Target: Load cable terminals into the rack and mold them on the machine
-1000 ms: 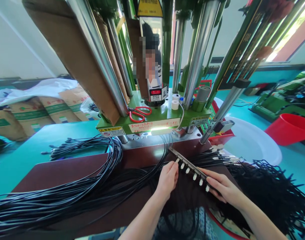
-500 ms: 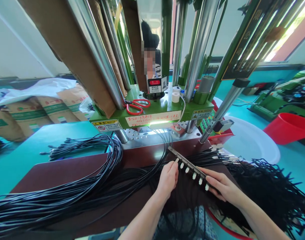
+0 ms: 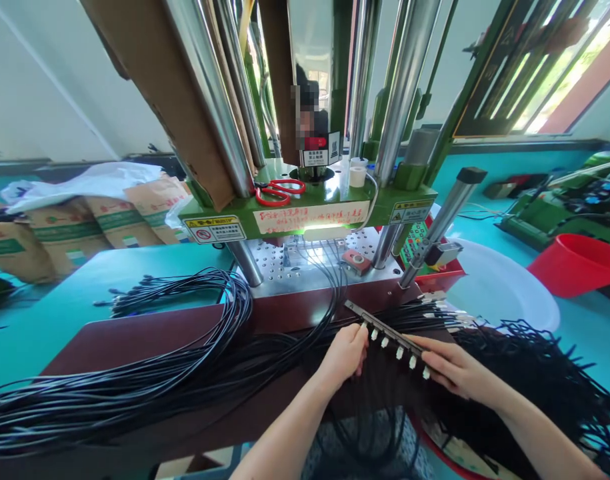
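Observation:
A narrow metal bar point(image 3: 385, 327) lies slantwise above the brown bench, with a row of several white connectors point(image 3: 399, 353) along its near edge. My right hand point(image 3: 455, 365) grips the bar's right end, thumb and fingers closed on it. My left hand point(image 3: 345, 350) pinches the leftmost white connector point(image 3: 365, 325) near the bar's left end. Black cables hang below the connectors toward my lap. Behind the bar, a bundle of black cables point(image 3: 329, 303) runs from the bench up to the press's perforated metal plate point(image 3: 269, 263).
A green press point(image 3: 219, 215) with steel columns stands ahead; red-handled scissors point(image 3: 279, 192) rest on it. Coiled black cables point(image 3: 135, 393) cover the bench's left side. More black cables point(image 3: 529, 393) pile up at right, near a white basin point(image 3: 505, 280) and a red bucket point(image 3: 579, 263).
The view has shifted slightly. The press's upper green platen sits higher above the plate, showing more of it. Both hands still hold the bar and connector.

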Tool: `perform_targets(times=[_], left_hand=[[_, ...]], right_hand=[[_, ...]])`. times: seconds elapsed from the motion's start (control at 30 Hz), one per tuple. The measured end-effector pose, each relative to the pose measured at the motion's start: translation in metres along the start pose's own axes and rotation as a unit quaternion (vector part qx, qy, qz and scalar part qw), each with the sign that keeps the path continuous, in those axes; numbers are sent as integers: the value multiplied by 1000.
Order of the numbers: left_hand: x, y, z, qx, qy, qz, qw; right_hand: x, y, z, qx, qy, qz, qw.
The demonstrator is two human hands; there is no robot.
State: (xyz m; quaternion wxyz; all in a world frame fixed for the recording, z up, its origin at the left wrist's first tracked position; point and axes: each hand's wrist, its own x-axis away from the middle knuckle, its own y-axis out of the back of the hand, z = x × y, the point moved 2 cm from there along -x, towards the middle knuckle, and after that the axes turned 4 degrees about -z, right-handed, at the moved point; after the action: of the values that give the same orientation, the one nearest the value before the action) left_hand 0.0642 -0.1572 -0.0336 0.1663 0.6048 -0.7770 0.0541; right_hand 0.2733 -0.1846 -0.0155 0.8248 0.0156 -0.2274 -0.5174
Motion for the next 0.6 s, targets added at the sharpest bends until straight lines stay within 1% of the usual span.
perform_targets(times=[0.03,0.07,0.13,0.2,0.27,0.33,0.4,0.47,0.5,0.6], left_hand=[[3,3,-4,-51,-26,2,998],[8,7,-8,-103,-59,-9,993],[18,19,-18,-186,-126,-52,973],[28,33,-26,-220,-161,-76,959],[36,46,-30,-204,-169,-71,962],[39,60,-31,-160,-169,-71,970],[38,74,-30,-115,-167,-92,975],[34,87,-26,-88,-167,-129,974],[31,93,-24,-86,-171,-152,970],[21,106,-18,-115,-190,-216,951]], right_hand=[[-1,9,2,22,-5,4,1000],[-3,20,6,49,-8,6,999],[-12,40,15,104,-11,8,994],[-30,55,28,149,-15,24,988],[-54,62,43,184,-10,61,981],[-83,59,60,234,38,94,967],[-112,47,75,291,115,108,944],[-138,31,86,331,179,106,920],[-148,23,89,341,199,101,913],[-166,6,91,364,230,83,898]])
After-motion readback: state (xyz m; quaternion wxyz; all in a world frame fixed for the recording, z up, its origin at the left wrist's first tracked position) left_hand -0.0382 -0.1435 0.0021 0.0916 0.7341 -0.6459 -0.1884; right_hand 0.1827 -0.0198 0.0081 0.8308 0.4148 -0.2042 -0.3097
